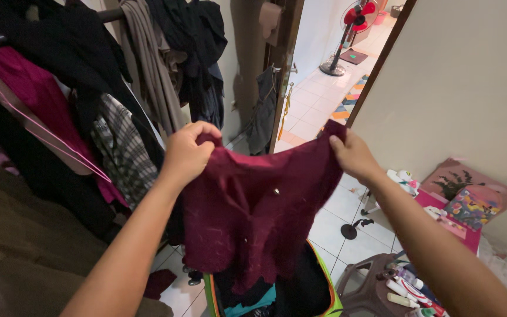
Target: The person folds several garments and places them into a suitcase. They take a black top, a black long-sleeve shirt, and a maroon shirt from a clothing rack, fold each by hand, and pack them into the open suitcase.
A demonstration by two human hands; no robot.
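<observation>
Bare forearms up front, left hand [187,154] and right hand [354,155] each pinched tight on a top corner of a maroon knit garment [253,205] (soft, nubbly, limp), hanging above an open green-rimmed suitcase [331,296]; dark clothes on a rack [83,58] at left.
</observation>
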